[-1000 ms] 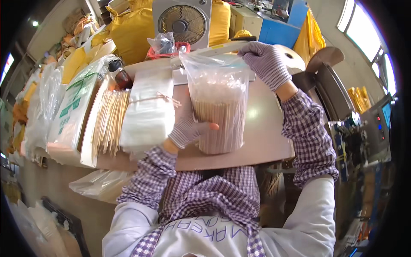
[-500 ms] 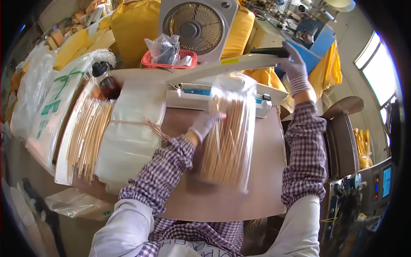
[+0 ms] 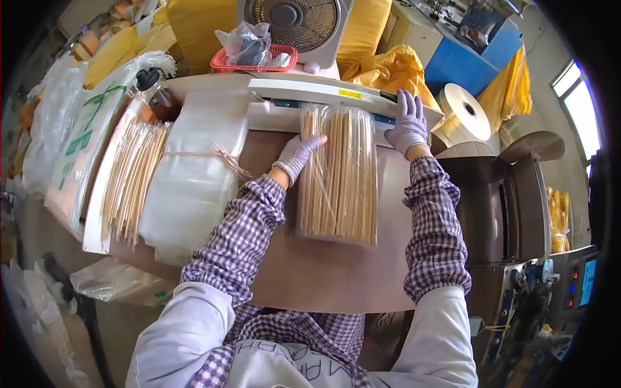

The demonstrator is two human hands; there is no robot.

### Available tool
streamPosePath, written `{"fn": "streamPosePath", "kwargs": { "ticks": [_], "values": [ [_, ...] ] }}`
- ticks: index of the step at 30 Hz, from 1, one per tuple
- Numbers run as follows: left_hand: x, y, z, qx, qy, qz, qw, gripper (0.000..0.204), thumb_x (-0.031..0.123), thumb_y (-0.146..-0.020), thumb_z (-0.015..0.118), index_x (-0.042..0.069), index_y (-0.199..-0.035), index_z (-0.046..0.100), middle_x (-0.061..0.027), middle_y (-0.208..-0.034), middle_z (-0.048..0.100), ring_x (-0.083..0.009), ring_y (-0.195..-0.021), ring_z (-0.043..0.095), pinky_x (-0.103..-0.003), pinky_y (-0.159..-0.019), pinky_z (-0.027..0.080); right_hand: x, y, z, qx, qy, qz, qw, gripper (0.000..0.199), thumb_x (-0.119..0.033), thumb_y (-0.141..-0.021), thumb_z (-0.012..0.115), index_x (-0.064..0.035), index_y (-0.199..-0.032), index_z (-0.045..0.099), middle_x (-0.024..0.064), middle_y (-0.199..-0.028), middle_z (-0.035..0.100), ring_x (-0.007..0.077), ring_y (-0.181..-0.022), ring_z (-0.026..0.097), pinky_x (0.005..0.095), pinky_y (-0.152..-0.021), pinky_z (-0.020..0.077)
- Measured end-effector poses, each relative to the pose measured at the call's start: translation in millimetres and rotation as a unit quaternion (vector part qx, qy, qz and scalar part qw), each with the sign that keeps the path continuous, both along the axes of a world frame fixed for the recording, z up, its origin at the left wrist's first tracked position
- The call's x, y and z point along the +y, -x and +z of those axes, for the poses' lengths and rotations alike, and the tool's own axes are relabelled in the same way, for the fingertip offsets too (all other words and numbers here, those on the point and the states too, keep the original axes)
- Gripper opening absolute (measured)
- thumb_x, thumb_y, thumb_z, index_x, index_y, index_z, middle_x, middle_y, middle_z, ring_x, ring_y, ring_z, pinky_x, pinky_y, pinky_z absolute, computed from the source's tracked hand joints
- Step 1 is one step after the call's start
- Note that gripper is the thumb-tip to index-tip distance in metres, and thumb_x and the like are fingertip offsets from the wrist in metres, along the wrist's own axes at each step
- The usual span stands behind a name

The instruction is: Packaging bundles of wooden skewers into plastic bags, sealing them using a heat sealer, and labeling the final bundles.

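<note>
A clear plastic bag of thin wooden sticks (image 3: 339, 178) is laid flat on the brown tabletop (image 3: 304, 271), its long axis running away from the person. Its open mouth is tucked under the arm of the white heat sealer (image 3: 323, 97) at the far edge, and its closed bottom points back toward the body. The left hand (image 3: 297, 155), gloved, is rested on the bag's upper left edge, fingers loosely curled against the plastic rather than closed round it, so the bag is steadied from the side. The right hand (image 3: 407, 128), also gloved, is spread flat with fingers extended on the right end of the sealer arm, just beside the bag's top right corner; nothing is gripped by it. The bag is thus flanked by both hands, the left one touching it, the right one on the bar above it. To the left, well apart, a tied stack of empty plastic bags (image 3: 194, 174) and a loose heap of sticks (image 3: 132, 181) are seen.
</note>
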State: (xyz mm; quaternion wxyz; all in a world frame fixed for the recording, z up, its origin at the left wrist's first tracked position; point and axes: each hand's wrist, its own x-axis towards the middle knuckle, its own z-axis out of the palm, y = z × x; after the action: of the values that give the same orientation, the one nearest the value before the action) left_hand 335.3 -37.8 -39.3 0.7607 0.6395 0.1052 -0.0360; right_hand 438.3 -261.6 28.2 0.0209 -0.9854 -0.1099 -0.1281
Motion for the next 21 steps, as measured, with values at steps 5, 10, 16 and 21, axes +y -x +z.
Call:
{"fn": "streamPosePath", "kwargs": {
  "ticks": [5, 10, 16, 21],
  "values": [
    [1.3, 9.8, 0.1, 0.012, -0.016, 0.019, 1.0, 0.055, 0.039, -0.074, 0.065, -0.002, -0.108, 0.056, -0.0093, -0.095, 0.061, -0.0176, -0.085, 0.055, -0.028, -0.076, 0.043, 4.2, 5.7, 4.8, 0.007, 0.003, 0.009, 1.0, 0.091, -0.019, -0.062, 0.065, -0.0128, -0.138, 0.015, 0.0096, -0.143, 0.018, 0.0334, -0.133, 0.013, 0.0375, -0.108, 0.0179],
    [2.6, 44.5, -8.0, -0.053, -0.095, 0.038, 0.993, 0.059, 0.051, -0.077, 0.057, -0.002, -0.104, 0.058, -0.0104, -0.095, 0.061, -0.0183, -0.086, 0.056, -0.031, -0.078, 0.043, 2.8, -6.6, -17.3, -0.103, -0.038, 0.124, 0.986, 0.085, -0.016, -0.06, 0.065, -0.0073, -0.134, 0.024, 0.0164, -0.136, 0.03, 0.0363, -0.128, 0.022, 0.0394, -0.106, 0.0216],
    [-4.2, 160.1, -24.3, -0.054, -0.249, 0.094, 0.962, 0.054, 0.034, -0.082, 0.057, -0.003, -0.118, 0.043, -0.0181, -0.105, 0.056, -0.0248, -0.096, 0.056, -0.031, -0.084, 0.043, -17.7, -38.1, -40.9, -0.149, -0.008, 0.139, 0.979, 0.089, -0.016, -0.058, 0.068, 0.0015, -0.133, 0.023, 0.0198, -0.132, 0.035, 0.0338, -0.124, 0.031, 0.035, -0.103, 0.0261],
    [136.0, 309.6, 36.7, -0.137, -0.44, 0.323, 0.826, 0.034, 0.013, -0.074, 0.061, 0.002, -0.104, 0.049, -0.0109, -0.085, 0.058, -0.0214, -0.075, 0.058, -0.033, -0.071, 0.047, -5.1, -48.0, -38.0, -0.15, 0.057, 0.082, 0.984, 0.089, -0.018, -0.06, 0.066, -0.0099, -0.136, 0.022, 0.0145, -0.136, 0.029, 0.0309, -0.128, 0.023, 0.0345, -0.106, 0.0212]
  ]
}}
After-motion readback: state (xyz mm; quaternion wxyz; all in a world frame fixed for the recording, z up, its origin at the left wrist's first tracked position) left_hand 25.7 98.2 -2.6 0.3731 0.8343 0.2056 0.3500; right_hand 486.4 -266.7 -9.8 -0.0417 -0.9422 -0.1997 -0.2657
